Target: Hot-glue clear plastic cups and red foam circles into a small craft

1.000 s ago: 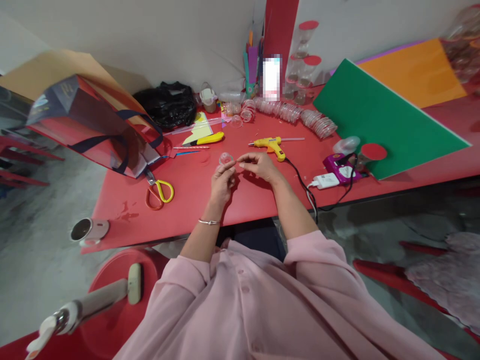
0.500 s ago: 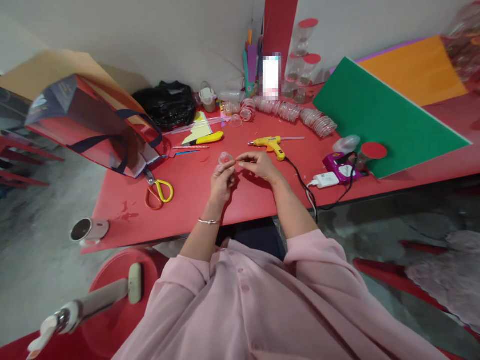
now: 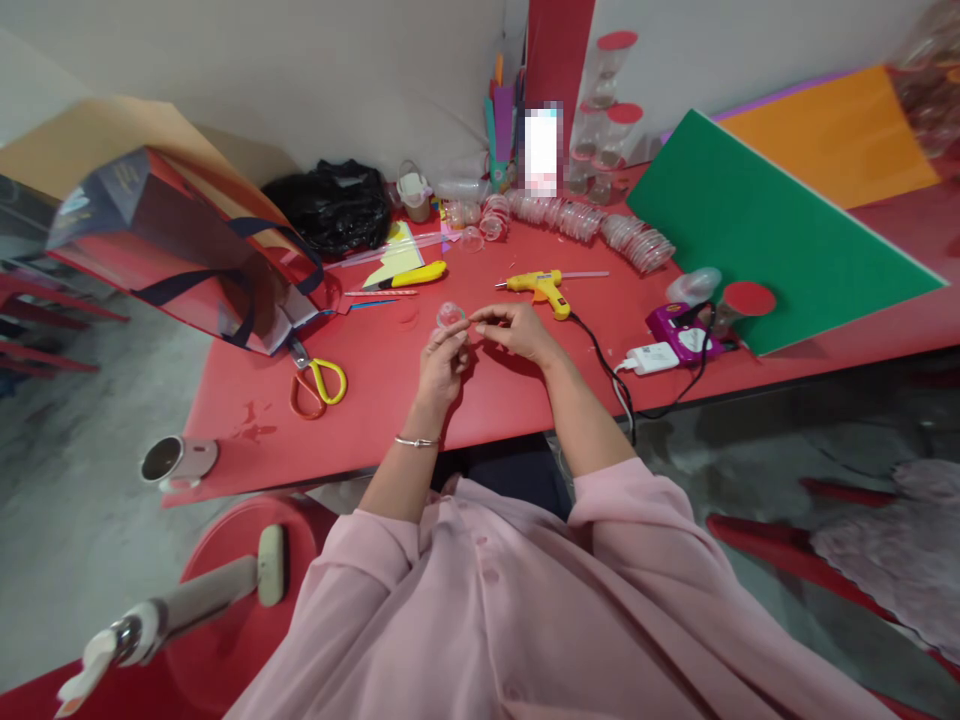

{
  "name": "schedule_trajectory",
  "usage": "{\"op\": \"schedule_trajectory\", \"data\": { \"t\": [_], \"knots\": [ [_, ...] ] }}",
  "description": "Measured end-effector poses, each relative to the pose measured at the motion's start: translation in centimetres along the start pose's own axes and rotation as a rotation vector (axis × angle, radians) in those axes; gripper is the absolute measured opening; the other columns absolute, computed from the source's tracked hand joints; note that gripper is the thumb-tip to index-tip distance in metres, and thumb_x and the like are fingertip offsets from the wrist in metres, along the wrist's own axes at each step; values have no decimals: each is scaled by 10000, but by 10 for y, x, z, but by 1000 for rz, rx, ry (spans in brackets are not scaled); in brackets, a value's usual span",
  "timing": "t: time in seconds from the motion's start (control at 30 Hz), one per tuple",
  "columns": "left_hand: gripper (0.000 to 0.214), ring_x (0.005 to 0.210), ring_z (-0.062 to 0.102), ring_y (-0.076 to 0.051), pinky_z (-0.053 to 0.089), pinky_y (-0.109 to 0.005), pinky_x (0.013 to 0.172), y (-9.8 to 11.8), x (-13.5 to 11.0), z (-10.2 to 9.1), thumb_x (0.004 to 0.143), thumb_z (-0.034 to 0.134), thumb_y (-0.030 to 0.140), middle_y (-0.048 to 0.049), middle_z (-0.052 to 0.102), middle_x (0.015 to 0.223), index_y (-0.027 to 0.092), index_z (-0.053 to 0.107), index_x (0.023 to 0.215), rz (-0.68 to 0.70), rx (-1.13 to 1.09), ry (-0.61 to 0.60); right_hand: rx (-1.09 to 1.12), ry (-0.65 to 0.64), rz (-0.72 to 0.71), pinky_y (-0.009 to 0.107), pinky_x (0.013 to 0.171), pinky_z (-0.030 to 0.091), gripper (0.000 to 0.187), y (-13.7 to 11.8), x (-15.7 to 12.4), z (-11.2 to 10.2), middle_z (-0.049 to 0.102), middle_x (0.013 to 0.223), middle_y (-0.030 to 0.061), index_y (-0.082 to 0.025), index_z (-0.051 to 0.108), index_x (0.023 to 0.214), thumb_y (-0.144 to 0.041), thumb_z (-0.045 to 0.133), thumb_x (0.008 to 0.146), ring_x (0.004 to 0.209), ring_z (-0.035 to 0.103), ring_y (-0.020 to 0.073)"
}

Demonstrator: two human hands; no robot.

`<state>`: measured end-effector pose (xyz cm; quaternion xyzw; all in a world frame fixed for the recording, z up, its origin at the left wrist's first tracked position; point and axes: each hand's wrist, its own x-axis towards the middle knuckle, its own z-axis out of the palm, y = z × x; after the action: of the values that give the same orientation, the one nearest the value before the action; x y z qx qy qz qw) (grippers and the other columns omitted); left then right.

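My left hand (image 3: 444,358) and my right hand (image 3: 512,332) meet fingertip to fingertip above the red table (image 3: 375,420). The fingers of both are pinched together; anything between them is too small to make out. Just beyond my left fingers stands a small clear plastic piece (image 3: 450,313), partly covered by the hand. A yellow glue gun (image 3: 549,290) with a clear glue stick lies beyond my right hand. A yellow utility knife (image 3: 420,275), a striped straw (image 3: 381,293) and a blue stick (image 3: 375,303) are to the far left of my hands.
Scissors (image 3: 330,380) and a mug (image 3: 196,460) sit on the left, by a paper bag (image 3: 165,270). Stacked clear plastic cups (image 3: 577,220) line the back near a lit phone (image 3: 541,150). A green board (image 3: 772,240), a purple box (image 3: 679,325) and cables (image 3: 600,355) occupy the right.
Almost nothing differs. My hands stay together at the same spot, with only a slight shift of the fingers. The view has moved a little.
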<state>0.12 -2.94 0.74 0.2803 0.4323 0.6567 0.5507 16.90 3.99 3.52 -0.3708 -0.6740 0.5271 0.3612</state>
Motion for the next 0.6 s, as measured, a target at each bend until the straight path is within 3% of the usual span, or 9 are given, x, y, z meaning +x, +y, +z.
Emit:
{"op": "schedule_trajectory", "data": {
  "t": [0.43, 0.6],
  "knots": [
    [332, 514, 419, -23, 239, -184, 436, 6, 0, 1, 788, 886, 259, 32, 597, 759, 150, 809, 1092, -47, -75, -15, 13, -20, -44, 270, 663, 532, 361, 4, 2, 4, 789, 867, 55, -176, 842, 1173, -364, 767, 874, 762, 654, 162],
    [241, 513, 410, -26, 260, -165, 424, 6, 3, -1, 852, 853, 244, 26, 619, 771, 169, 790, 1072, -111, -173, -44, 29, -15, -145, 302, 709, 549, 332, 12, 6, 5, 835, 1007, 67, -218, 864, 1149, -383, 770, 877, 805, 687, 178]
  ]
}}
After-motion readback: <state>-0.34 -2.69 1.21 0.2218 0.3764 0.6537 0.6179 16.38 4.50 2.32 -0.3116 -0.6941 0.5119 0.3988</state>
